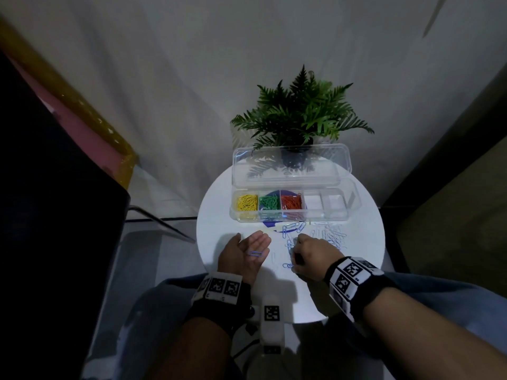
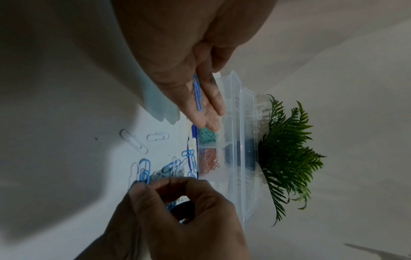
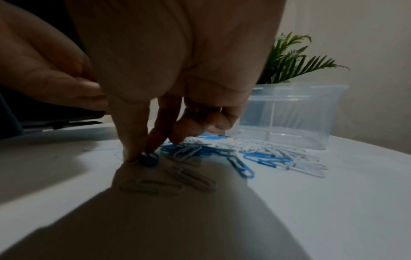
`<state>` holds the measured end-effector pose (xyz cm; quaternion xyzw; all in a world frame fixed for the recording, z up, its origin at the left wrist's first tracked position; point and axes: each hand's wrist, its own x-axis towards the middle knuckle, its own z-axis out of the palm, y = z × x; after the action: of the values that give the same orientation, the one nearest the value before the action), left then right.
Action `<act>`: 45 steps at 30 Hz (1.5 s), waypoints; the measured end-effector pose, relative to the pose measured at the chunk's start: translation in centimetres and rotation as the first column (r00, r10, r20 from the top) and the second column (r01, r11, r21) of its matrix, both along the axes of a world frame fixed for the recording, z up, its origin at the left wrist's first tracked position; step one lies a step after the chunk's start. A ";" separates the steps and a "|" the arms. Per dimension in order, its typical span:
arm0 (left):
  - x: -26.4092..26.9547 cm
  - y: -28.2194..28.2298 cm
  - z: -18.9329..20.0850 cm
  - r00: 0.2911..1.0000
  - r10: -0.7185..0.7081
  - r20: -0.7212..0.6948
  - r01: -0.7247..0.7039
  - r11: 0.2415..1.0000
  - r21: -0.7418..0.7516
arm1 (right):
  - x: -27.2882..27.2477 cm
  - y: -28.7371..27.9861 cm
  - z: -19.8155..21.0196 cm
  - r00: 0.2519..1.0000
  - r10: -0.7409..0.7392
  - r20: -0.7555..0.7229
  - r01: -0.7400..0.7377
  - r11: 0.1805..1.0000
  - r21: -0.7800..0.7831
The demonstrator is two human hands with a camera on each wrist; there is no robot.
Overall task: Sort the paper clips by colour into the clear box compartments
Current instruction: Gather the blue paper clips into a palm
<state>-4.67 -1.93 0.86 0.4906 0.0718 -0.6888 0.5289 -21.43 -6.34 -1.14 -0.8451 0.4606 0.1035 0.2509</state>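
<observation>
Standing at twelve o'clock on the round counter (image 1: 365, 270), the clear box (image 1: 290, 205) held yellow, green and red clips. Blue and white paper clips (image 1: 333, 237) lay loose before it. The left hand (image 1: 244, 253) lay spread, cradling a blue clip (image 1: 255, 253). The right hand (image 1: 307, 256) seemingly pinched another blue clip (image 3: 149, 159) by its edge: light, stiff, slippery wire.

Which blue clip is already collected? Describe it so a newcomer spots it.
On the round white table, in front of the clear plastic compartment box, the left hand lies palm up. One blue wire paper clip rests on that palm, unlike the loose clips on the table.
</observation>
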 end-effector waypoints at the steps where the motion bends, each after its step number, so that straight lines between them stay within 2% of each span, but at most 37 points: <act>1: 0.0 0.0 0.0 1.000 -0.003 -0.003 0.003 1.000 0.002 | 0.1 0.0 -0.1 1.000 -0.017 0.002 0.017 1.000 0.015; 5: 0.0 0.1 -0.2 1.000 0.000 -0.009 0.000 1.000 -0.002 | 0.5 -0.1 -0.1 0.999 -0.045 0.026 0.041 0.992 0.116; 7: -0.1 0.2 -0.2 1.000 0.000 -0.009 0.000 1.000 0.001 | 0.3 -0.1 0.2 0.992 -0.103 0.072 0.094 0.987 0.129; 9: 0.0 0.3 -0.2 1.000 0.005 -0.016 -0.005 1.000 0.008 | -0.3 -0.3 0.5 0.950 -0.248 0.187 0.232 0.967 0.104; 11: 0.0 0.3 -0.3 1.000 0.009 -0.023 -0.009 1.000 0.016 | -0.7 -0.7 1.1 0.878 -0.336 0.342 0.315 0.942 0.117; 14: -0.8 0.3 0.1 1.000 -0.008 -0.023 0.009 0.999 0.038 | -0.2 -1.1 2.8 0.789 -0.338 0.513 0.248 0.939 0.237; 16: -1.8 0.3 0.5 1.000 -0.021 -0.016 0.021 1.000 0.021 | 0.6 -1.2 3.8 0.783 -0.305 0.542 0.182 0.946 0.269; 19: -2.8 0.4 0.7 0.998 0.013 -0.060 -0.013 1.000 0.007 | 1.8 -1.1 4.7 0.798 -0.311 0.516 0.151 0.933 0.328; 22: -3.0 0.0 -0.1 0.985 0.045 -0.165 -0.053 0.998 -0.046 | 2.2 -0.9 5.0 0.813 -0.281 0.509 0.146 0.946 0.289; 24: -2.9 -0.1 -0.5 0.980 0.065 -0.189 -0.075 0.996 -0.049 | 2.3 -0.7 5.2 0.798 -0.276 0.536 0.151 0.952 0.266; 27: -2.8 -0.2 -1.0 0.986 0.043 -0.163 -0.051 0.998 -0.040 | 1.7 -1.2 5.3 0.726 -0.358 0.588 0.275 0.934 0.229; 29: -2.5 -0.3 -1.2 0.990 0.042 -0.136 -0.048 0.998 -0.039 | 0.5 -1.8 5.1 0.704 -0.400 0.587 0.394 0.907 0.147; 31: -2.2 -0.4 -1.4 0.992 0.028 -0.122 -0.034 0.998 -0.047 | -1.1 -2.3 4.3 0.764 -0.424 0.486 0.438 0.894 0.092; 33: -2.0 -0.5 -1.2 0.995 0.013 -0.102 -0.018 0.999 -0.045 | -2.4 -2.2 3.0 0.867 -0.413 0.278 0.401 0.910 0.103; 36: -2.3 -0.6 -0.5 0.998 0.000 -0.070 -0.001 1.000 -0.018 | -3.5 -1.5 0.9 0.895 -0.427 0.132 0.395 0.894 0.210; 39: -2.5 -0.6 -0.1 0.998 -0.014 -0.054 0.014 1.000 0.000 | -4.0 -1.7 -0.1 0.892 -0.440 0.109 0.428 0.896 0.115; 42: -2.5 -0.7 0.2 0.999 -0.027 -0.045 0.027 1.000 -0.001 | -4.1 -1.8 -0.3 0.861 -0.478 0.175 0.486 0.874 -0.003; 45: -2.3 -0.8 0.3 0.999 -0.030 -0.046 0.029 1.000 -0.005 | -3.8 -1.4 -0.4 0.906 -0.374 0.197 0.384 0.923 -0.014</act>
<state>-7.01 -2.74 1.11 0.4744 0.0752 -0.7078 0.5180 -25.25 -7.71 -1.58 -0.7517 0.5924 -0.0406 0.2871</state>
